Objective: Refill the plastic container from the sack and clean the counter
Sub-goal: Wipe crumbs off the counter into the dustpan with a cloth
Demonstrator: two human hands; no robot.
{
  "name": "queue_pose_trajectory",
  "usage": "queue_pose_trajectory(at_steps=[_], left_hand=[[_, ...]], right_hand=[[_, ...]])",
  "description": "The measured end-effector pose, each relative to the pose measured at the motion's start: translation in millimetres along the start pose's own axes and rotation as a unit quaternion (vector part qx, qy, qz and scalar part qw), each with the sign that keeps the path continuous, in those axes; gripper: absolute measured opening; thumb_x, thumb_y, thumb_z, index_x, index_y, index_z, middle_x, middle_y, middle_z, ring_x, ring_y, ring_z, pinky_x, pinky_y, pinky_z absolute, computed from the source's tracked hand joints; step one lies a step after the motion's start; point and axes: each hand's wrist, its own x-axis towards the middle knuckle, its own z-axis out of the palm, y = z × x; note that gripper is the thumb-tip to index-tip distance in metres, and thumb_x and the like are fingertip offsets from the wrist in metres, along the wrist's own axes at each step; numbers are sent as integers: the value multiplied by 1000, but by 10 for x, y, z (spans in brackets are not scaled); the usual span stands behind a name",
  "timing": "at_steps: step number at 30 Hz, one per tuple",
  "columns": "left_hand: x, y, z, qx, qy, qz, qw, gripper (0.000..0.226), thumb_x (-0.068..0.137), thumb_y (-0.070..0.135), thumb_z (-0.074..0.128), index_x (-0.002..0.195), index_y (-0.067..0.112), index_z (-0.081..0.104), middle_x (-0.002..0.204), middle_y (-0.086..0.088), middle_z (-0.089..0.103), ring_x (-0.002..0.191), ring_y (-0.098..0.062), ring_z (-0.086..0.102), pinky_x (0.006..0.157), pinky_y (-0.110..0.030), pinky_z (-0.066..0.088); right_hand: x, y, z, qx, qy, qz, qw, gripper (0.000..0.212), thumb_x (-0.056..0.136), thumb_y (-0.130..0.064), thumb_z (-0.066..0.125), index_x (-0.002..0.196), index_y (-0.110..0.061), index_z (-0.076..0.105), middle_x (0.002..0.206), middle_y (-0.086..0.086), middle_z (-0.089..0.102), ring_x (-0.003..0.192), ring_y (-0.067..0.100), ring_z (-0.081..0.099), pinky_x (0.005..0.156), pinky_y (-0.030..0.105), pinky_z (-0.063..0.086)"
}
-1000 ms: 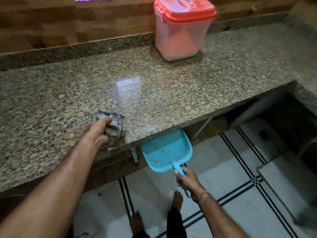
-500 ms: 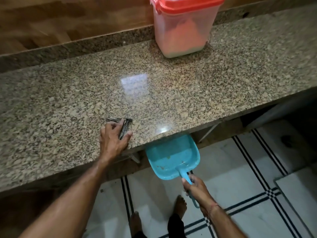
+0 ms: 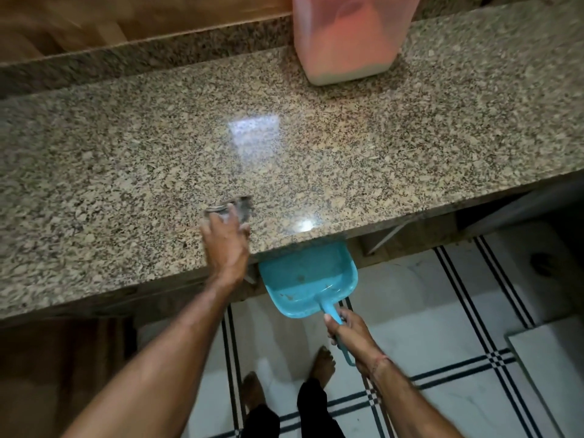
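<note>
The plastic container (image 3: 350, 42), translucent and partly filled with pale powder, stands at the back of the granite counter (image 3: 347, 147); its top is cut off by the frame. My left hand (image 3: 226, 245) presses a grey cloth (image 3: 241, 208) onto the counter near the front edge, fingers laid over it. Just right of that hand, below the counter edge, my right hand (image 3: 350, 338) grips the handle of a blue dustpan (image 3: 308, 279). The pan holds a few crumbs. No sack is in view.
A wooden wall panel (image 3: 126, 20) runs behind the counter. Below lies a white tiled floor (image 3: 442, 311) with black lines, where my bare feet (image 3: 322, 363) stand. A metal bracket (image 3: 392, 233) sits under the counter edge on the right.
My left hand has slid the cloth rightwards along the front edge toward the dustpan. The dustpan stays under the edge. The camera has tilted down, cutting off the container's red lid.
</note>
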Motion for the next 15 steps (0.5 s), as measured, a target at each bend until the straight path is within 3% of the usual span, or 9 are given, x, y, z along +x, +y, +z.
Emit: queue_pose_trajectory(at_steps=[2, 4, 7, 9, 10, 12, 15], left_hand=[[-116, 432, 176, -91, -35, 24, 995, 19, 104, 49, 50, 121, 41, 55, 115, 3, 52, 104, -19, 57, 80, -35, 59], [-172, 717, 377, -132, -71, 76, 986, 24, 102, 60, 44, 99, 37, 50, 107, 4, 50, 96, -16, 59, 76, -35, 59], [28, 721, 352, -198, -105, 86, 971, 40, 96, 67, 50, 95, 27, 55, 102, -3, 62, 88, -19, 71, 67, -41, 64], [272, 451, 105, -232, -69, 29, 970, 41, 93, 65, 60, 96, 25, 68, 94, -1, 72, 77, -18, 73, 54, -30, 59], [368, 234, -67, -198, -21, -8, 980, 40, 94, 62, 61, 95, 24, 71, 88, 0, 73, 70, -15, 71, 47, -23, 52], [445, -345, -393, -123, 64, -102, 985, 36, 98, 55, 59, 98, 20, 70, 84, 0, 72, 63, -16, 67, 40, -24, 43], [268, -1003, -694, 74, 76, -170, 980, 31, 99, 34, 62, 127, 21, 60, 111, -13, 59, 91, -28, 58, 60, -33, 43]], right_hand=[[41, 7, 0, -5, -8, 0, 1000, 12, 101, -21, 63, 110, -13, 65, 76, 3, 56, 66, 14, 53, 62, 30, 46], [83, 16, -6, -21, -6, 1, 1000, 12, 100, -22, 64, 106, -12, 66, 75, 3, 57, 66, 15, 53, 60, 30, 45], [101, 10, -47, -23, 1, -7, 1000, 13, 101, -21, 63, 106, -10, 65, 77, 3, 57, 69, 15, 53, 58, 25, 46], [96, -9, -80, -30, 3, -10, 999, 15, 101, -22, 63, 108, -10, 65, 78, 2, 56, 70, 15, 53, 59, 23, 46], [99, -9, -97, -32, 1, -10, 999, 15, 101, -23, 62, 108, -9, 65, 78, 3, 56, 70, 15, 52, 59, 23, 46], [92, -4, -115, -33, -2, -11, 999, 15, 101, -23, 63, 107, -9, 65, 78, 4, 56, 70, 16, 53, 59, 24, 46], [103, -1, -79, -27, -1, -13, 1000, 11, 100, -26, 65, 102, -16, 66, 75, 3, 60, 69, 16, 55, 62, 30, 48]])
